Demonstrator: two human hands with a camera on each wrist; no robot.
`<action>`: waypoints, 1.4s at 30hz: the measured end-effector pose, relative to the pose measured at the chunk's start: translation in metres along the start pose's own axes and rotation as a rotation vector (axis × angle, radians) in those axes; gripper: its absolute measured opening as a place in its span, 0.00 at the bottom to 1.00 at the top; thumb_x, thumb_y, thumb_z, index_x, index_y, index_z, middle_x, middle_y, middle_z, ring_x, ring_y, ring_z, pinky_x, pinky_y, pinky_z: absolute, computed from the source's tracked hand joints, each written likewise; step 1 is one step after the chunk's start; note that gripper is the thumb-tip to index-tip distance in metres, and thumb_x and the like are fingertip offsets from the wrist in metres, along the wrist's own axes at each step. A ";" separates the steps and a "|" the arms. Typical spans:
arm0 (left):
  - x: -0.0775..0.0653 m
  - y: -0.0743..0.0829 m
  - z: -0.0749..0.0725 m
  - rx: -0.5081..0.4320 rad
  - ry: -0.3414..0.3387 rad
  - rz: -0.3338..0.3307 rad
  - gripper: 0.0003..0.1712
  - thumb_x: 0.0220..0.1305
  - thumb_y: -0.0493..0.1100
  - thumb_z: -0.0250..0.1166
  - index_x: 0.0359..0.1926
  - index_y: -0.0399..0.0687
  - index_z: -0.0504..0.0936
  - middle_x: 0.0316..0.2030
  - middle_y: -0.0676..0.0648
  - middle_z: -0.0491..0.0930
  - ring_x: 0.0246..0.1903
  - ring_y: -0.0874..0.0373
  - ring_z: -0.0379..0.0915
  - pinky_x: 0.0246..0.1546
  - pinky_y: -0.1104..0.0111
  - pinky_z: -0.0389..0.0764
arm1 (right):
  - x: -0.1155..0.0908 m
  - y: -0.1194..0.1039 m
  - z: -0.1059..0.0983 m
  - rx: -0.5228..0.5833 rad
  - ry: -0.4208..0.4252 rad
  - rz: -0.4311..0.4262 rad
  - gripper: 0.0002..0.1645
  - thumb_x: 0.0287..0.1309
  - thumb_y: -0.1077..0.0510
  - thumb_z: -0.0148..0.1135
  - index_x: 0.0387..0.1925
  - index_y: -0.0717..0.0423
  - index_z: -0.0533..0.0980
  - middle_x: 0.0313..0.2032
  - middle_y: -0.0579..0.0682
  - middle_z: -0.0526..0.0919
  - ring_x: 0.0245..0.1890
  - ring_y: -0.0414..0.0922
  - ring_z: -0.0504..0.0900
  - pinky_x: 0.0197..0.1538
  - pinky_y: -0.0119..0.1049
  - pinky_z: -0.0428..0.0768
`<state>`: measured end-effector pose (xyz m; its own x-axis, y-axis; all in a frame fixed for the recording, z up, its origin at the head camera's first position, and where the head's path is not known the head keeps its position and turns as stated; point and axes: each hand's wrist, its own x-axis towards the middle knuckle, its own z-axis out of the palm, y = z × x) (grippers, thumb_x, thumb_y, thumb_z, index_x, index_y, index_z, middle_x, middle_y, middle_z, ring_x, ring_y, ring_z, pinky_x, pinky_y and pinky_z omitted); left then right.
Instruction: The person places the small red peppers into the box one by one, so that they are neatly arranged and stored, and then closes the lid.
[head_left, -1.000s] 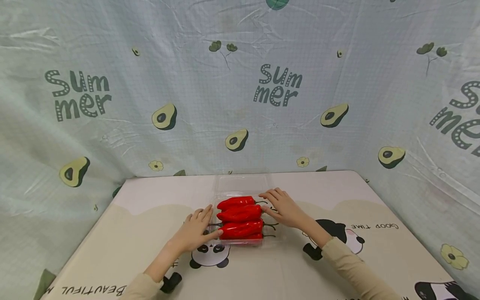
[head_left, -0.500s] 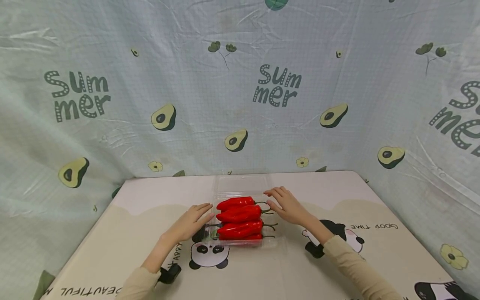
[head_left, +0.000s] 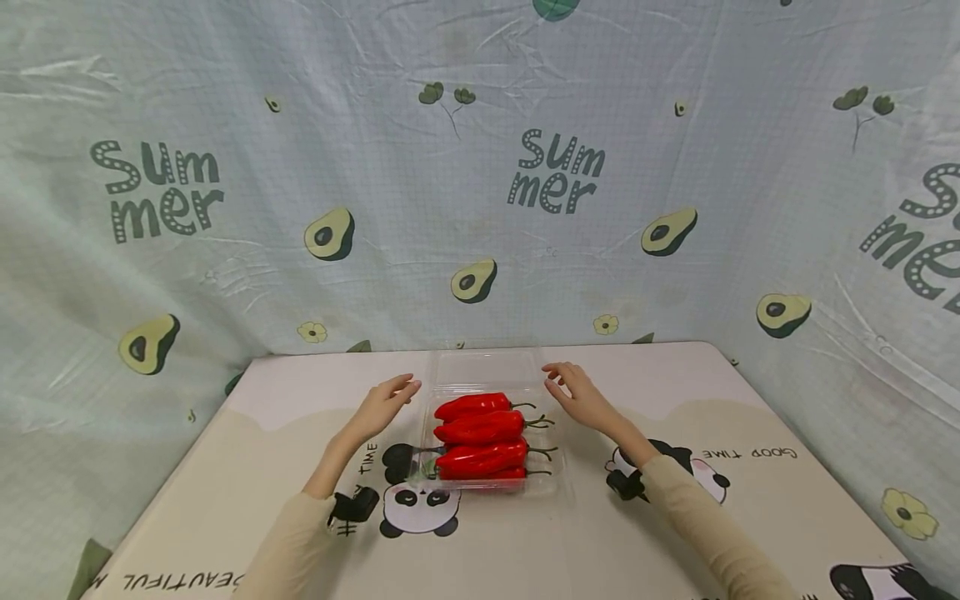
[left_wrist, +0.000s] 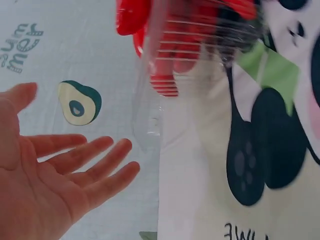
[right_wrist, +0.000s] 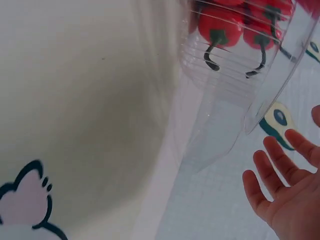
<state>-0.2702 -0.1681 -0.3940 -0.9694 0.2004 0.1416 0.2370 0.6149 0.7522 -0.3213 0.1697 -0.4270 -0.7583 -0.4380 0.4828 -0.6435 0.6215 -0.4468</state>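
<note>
Several red peppers (head_left: 480,428) with dark green stems lie stacked in a clear plastic box (head_left: 487,486) at the middle of the table. The box's clear lid (head_left: 487,367) lies folded back behind it. My left hand (head_left: 381,406) hovers at the box's left rear corner, fingers spread and apart from it, as the left wrist view also shows. At the right rear corner my right hand (head_left: 583,398) is held with relaxed fingers and nothing in them. In the right wrist view, pepper stems (right_wrist: 212,59) show through the ribbed wall of the box.
A pale tablecloth (head_left: 645,542) printed with pandas covers the table. Behind and on both sides hangs a light curtain (head_left: 390,167) with avocado and "summer" prints.
My left hand has lifted away from the box's left side and moved toward its rear. The right hand has drawn off the peppers, back and slightly right. Peppers and box stay put.
</note>
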 end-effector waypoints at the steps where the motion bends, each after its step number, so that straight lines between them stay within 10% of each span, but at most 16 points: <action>1: 0.003 0.000 -0.001 -0.038 -0.011 -0.025 0.31 0.67 0.50 0.45 0.60 0.28 0.61 0.54 0.30 0.70 0.48 0.40 0.73 0.45 0.55 0.76 | 0.001 0.002 0.000 0.025 0.007 0.018 0.16 0.62 0.58 0.49 0.49 0.62 0.70 0.39 0.56 0.76 0.39 0.50 0.73 0.41 0.42 0.72; 11: 0.025 -0.010 -0.009 -0.435 -0.108 -0.214 0.29 0.68 0.45 0.44 0.60 0.25 0.56 0.59 0.26 0.60 0.55 0.36 0.65 0.49 0.57 0.74 | 0.013 0.012 -0.004 0.266 -0.052 0.263 0.23 0.62 0.57 0.49 0.55 0.67 0.64 0.47 0.66 0.74 0.43 0.58 0.76 0.43 0.44 0.77; 22: 0.038 -0.021 -0.004 -0.633 -0.140 -0.309 0.31 0.68 0.43 0.44 0.63 0.24 0.49 0.62 0.27 0.54 0.58 0.35 0.60 0.53 0.55 0.68 | 0.023 0.030 -0.006 0.749 -0.220 0.640 0.32 0.65 0.59 0.42 0.65 0.68 0.47 0.61 0.69 0.57 0.57 0.60 0.68 0.57 0.46 0.69; 35: 0.044 -0.032 0.007 -0.841 -0.159 -0.393 0.29 0.69 0.39 0.42 0.64 0.27 0.47 0.64 0.29 0.52 0.62 0.37 0.54 0.57 0.54 0.63 | 0.025 0.037 -0.001 1.000 -0.246 0.745 0.33 0.65 0.63 0.40 0.66 0.67 0.43 0.64 0.68 0.50 0.49 0.45 0.72 0.50 0.30 0.75; 42: 0.045 -0.033 0.012 -0.788 -0.185 -0.347 0.29 0.67 0.34 0.44 0.64 0.25 0.45 0.63 0.29 0.54 0.62 0.39 0.56 0.58 0.56 0.62 | 0.027 0.035 0.005 0.970 -0.280 0.731 0.36 0.62 0.63 0.45 0.66 0.67 0.43 0.63 0.70 0.54 0.51 0.49 0.72 0.42 0.25 0.76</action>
<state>-0.3209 -0.1699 -0.4205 -0.9364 0.2625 -0.2327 -0.2484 -0.0277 0.9683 -0.3647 0.1766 -0.4332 -0.8901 -0.3894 -0.2368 0.2171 0.0944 -0.9716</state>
